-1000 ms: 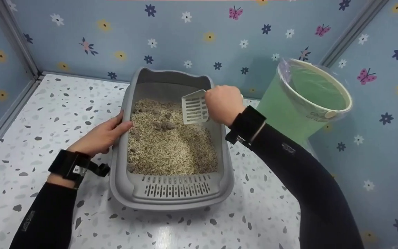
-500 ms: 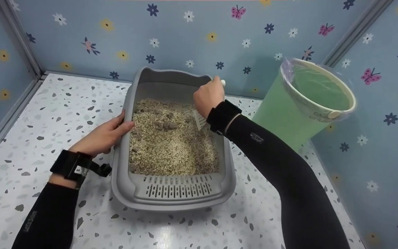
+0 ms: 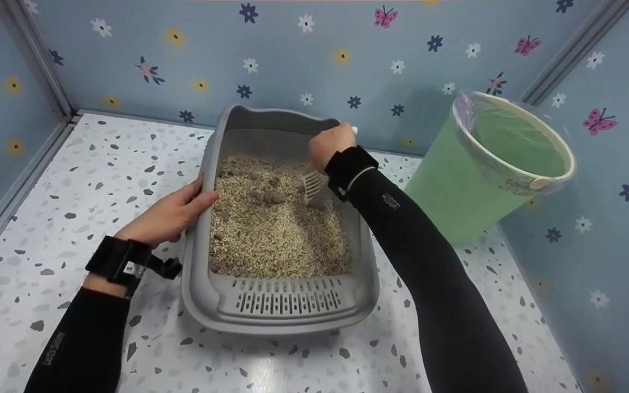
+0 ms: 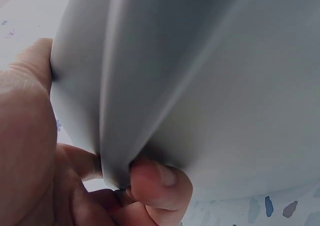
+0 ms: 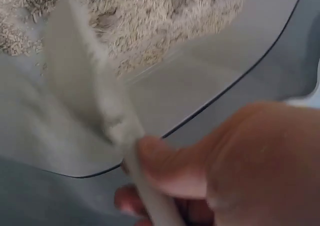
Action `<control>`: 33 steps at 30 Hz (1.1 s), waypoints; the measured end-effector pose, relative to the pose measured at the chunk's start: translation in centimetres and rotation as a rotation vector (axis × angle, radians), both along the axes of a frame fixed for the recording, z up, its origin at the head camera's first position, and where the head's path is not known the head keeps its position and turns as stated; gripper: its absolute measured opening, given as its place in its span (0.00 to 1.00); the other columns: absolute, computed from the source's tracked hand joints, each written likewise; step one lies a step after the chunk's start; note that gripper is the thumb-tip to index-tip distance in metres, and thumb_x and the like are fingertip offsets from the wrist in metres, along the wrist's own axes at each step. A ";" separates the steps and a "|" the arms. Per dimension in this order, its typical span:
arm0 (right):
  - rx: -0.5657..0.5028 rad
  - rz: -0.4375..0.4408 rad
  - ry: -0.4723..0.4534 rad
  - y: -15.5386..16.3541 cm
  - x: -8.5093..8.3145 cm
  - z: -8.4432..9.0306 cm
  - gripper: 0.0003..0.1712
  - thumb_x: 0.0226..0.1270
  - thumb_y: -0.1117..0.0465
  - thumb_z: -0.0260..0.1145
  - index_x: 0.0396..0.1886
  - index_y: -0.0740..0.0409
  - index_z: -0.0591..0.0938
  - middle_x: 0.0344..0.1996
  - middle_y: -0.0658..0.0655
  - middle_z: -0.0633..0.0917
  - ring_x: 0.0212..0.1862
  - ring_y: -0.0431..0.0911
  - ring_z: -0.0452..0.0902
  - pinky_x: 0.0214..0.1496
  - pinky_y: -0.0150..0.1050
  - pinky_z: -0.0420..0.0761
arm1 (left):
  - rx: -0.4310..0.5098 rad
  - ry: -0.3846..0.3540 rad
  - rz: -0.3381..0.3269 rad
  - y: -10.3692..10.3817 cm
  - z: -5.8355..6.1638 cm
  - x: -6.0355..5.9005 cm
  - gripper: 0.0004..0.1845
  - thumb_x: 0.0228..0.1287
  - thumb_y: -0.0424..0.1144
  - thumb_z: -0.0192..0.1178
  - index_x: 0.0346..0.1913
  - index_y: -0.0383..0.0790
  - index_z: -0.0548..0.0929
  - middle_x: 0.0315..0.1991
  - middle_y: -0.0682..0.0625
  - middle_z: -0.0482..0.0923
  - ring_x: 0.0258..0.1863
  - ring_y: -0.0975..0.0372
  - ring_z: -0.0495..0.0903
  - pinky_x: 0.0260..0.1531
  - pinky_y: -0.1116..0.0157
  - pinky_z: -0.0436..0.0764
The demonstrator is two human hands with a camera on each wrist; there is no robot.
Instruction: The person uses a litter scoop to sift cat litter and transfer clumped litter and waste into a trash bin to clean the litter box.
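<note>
A grey litter box (image 3: 280, 322) full of pale pellet litter (image 3: 271, 245) stands on the speckled surface. My left hand (image 3: 168, 215) grips its left rim, thumb over the edge; in the left wrist view, fingers (image 4: 160, 183) curl under the grey rim. My right hand (image 3: 330, 143) holds a white slotted litter scoop (image 3: 313, 183) by its handle, over the box's right back part. The scoop's blade is tilted, its lower edge at the litter. In the right wrist view, the thumb lies along the scoop handle (image 5: 145, 186). Dark clumps (image 3: 266, 197) lie on the litter left of the scoop.
A green bin (image 3: 451, 196) with a clear bag liner over its cream rim stands right of the litter box. A flowered blue wall (image 3: 292, 49) rises close behind, with more panels at left and right.
My right hand has moved left and the scoop has gone from above the litter down to it, its blade turning. The left hand keeps its grip on the rim. The view has shifted slightly.
</note>
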State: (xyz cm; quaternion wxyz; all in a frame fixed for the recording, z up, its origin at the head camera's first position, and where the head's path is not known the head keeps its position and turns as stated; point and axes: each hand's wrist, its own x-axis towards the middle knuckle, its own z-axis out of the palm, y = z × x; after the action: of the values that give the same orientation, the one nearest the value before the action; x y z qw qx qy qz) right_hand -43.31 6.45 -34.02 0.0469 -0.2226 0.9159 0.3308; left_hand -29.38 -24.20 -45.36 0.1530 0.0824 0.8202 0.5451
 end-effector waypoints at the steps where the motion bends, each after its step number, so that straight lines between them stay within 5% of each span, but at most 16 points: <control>1: -0.016 -0.004 -0.017 0.2 -0.3 0.0 0.21 0.90 0.62 0.55 0.29 0.54 0.81 0.33 0.56 0.86 0.39 0.51 0.82 0.63 0.51 0.82 | 0.003 0.001 0.000 0.1 0.1 0.0 0.48 0.86 0.71 0.47 0.93 0.58 0.37 0.37 0.46 0.68 0.18 0.65 0.60 0.18 0.67 0.70; 4: -0.081 -0.005 -0.060 0.6 -1.2 -0.1 0.22 0.84 0.66 0.56 0.22 0.52 0.72 0.26 0.54 0.77 0.31 0.49 0.72 0.47 0.46 0.82 | -0.001 0.008 -0.003 0.1 0.2 0.1 0.49 0.86 0.71 0.47 0.93 0.57 0.37 0.36 0.47 0.67 0.19 0.65 0.61 0.19 0.67 0.71; 8: -0.155 0.012 -0.100 0.9 -1.9 -0.4 0.22 0.75 0.70 0.56 0.22 0.50 0.61 0.23 0.52 0.66 0.29 0.49 0.60 0.34 0.47 0.66 | -0.010 0.012 -0.006 0.2 0.4 0.2 0.50 0.85 0.72 0.47 0.93 0.56 0.37 0.37 0.46 0.68 0.18 0.65 0.61 0.19 0.67 0.71; 15: -0.269 0.045 -0.167 0.9 -1.6 -0.7 0.15 0.73 0.67 0.57 0.25 0.52 0.70 0.30 0.56 0.77 0.34 0.52 0.69 0.49 0.57 0.84 | -0.002 0.004 -0.002 0.0 0.3 0.1 0.50 0.85 0.73 0.47 0.93 0.57 0.37 0.44 0.42 0.71 0.19 0.65 0.60 0.19 0.67 0.71; 21: -0.351 0.002 -0.282 0.6 -1.7 -1.8 0.13 0.79 0.62 0.58 0.30 0.53 0.73 0.35 0.57 0.79 0.38 0.53 0.72 0.49 0.53 0.80 | 0.010 -0.001 -0.003 -0.2 0.2 0.1 0.49 0.86 0.71 0.47 0.93 0.57 0.36 0.59 0.35 0.74 0.18 0.65 0.60 0.19 0.67 0.70; 29: -0.455 -0.045 -0.367 0.0 -2.5 -3.7 0.18 0.80 0.64 0.58 0.26 0.51 0.68 0.28 0.53 0.69 0.35 0.52 0.66 0.46 0.47 0.70 | 0.007 -0.002 -0.002 0.0 0.2 0.1 0.49 0.85 0.72 0.48 0.93 0.57 0.37 0.43 0.41 0.71 0.19 0.66 0.61 0.19 0.67 0.71; 33: -0.489 -0.059 -0.361 -0.4 -2.8 -4.5 0.19 0.80 0.64 0.57 0.25 0.51 0.67 0.29 0.54 0.70 0.36 0.52 0.68 0.46 0.49 0.74 | 0.003 0.002 -0.001 0.1 0.2 0.1 0.49 0.85 0.72 0.48 0.93 0.56 0.38 0.38 0.46 0.68 0.19 0.65 0.61 0.20 0.67 0.72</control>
State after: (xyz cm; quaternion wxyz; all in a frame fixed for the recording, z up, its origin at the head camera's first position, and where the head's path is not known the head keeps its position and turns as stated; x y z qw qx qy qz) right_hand -46.14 6.04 -38.54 0.1634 -0.2556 0.9514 0.0539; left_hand -29.23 -24.07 -45.17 0.1524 0.0837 0.8194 0.5462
